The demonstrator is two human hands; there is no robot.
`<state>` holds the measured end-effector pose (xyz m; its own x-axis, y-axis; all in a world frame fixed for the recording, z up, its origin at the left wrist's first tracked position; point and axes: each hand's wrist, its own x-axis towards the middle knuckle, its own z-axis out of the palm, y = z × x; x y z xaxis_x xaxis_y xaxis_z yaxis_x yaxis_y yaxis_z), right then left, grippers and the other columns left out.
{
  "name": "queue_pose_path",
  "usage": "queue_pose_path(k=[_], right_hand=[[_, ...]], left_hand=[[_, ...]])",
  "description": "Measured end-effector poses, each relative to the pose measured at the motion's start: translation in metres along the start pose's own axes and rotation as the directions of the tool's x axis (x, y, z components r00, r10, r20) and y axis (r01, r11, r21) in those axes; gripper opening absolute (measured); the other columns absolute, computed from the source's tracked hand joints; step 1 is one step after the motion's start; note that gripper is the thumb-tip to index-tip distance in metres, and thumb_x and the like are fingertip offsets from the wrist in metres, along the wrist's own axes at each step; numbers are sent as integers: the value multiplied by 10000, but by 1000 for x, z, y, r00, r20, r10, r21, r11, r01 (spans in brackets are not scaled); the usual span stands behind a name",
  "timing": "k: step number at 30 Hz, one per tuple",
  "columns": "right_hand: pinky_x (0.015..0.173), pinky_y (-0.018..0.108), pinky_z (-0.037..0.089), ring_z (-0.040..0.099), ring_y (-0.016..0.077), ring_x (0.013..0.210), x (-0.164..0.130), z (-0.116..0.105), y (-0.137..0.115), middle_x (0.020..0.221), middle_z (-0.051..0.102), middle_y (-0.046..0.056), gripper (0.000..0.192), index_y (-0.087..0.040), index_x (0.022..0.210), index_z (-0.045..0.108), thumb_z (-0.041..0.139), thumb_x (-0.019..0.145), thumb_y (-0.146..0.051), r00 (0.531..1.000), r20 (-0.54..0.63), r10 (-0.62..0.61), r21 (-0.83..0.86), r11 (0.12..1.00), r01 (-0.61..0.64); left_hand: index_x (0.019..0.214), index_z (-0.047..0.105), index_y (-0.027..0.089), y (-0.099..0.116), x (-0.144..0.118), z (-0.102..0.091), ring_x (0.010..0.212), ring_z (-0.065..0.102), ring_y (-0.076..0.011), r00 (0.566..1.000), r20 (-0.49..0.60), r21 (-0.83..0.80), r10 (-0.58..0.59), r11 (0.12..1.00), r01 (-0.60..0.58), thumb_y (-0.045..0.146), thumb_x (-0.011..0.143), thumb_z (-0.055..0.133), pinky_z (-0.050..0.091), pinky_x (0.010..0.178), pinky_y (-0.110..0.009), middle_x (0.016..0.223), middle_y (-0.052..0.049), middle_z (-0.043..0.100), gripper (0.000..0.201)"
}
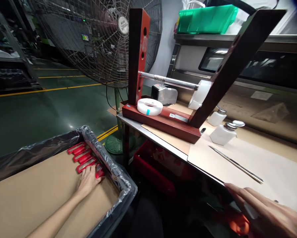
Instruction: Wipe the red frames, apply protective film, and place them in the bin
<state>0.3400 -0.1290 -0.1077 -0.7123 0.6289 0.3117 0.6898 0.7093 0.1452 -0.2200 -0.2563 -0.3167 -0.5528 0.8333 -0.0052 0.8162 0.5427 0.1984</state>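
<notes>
My left hand (88, 180) reaches into a bin (118, 180) lined with dark plastic film. Its fingers and thumb are closed around a red part (99, 171), much of which the hand hides. Beside it, several similar red frame-like parts (82, 157) lie in a slanting row along the bin's far right side, on brown cardboard (39, 185). At the lower right, my right hand (267, 208) is at the bench's front edge with its fingers stretched out, slightly blurred. No object shows in its grasp. Metal tweezers (237, 165) lie on the bench beyond it.
On the bench (274, 158) stand a dark red stand (163, 127) with a metal rod, a roll of clear tape (150, 107) and white pump bottles (222, 134). A large fan (98, 43) stands behind. A red crate (150, 168) is under the bench; a green basket (206, 19) sits above.
</notes>
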Motion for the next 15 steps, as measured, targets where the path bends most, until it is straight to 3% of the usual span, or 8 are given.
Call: queue_pose_path(k=[11, 15], right_hand=[[514, 186, 516, 698, 164, 764, -24, 8, 4, 996, 688, 33, 543, -339, 1416, 295, 373, 898, -197, 998, 55, -4, 89, 996, -1], [589, 205, 532, 697, 182, 814, -33, -7, -2, 1055, 690, 45, 513, -308, 1361, 402, 430, 866, -176, 999, -1, 34, 98, 995, -33]], left_hand=[[1170, 505, 148, -1, -7, -12, 1133, 487, -278, 999, 18, 40, 50, 998, -51, 334, 813, 615, 421, 931, -479, 1227, -115, 515, 416], [1191, 498, 149, 11, -11, -33, 1133, 493, -294, 1000, 8, 33, 16, 999, -16, 329, 834, 595, 447, 911, -496, 1246, -121, 505, 411]])
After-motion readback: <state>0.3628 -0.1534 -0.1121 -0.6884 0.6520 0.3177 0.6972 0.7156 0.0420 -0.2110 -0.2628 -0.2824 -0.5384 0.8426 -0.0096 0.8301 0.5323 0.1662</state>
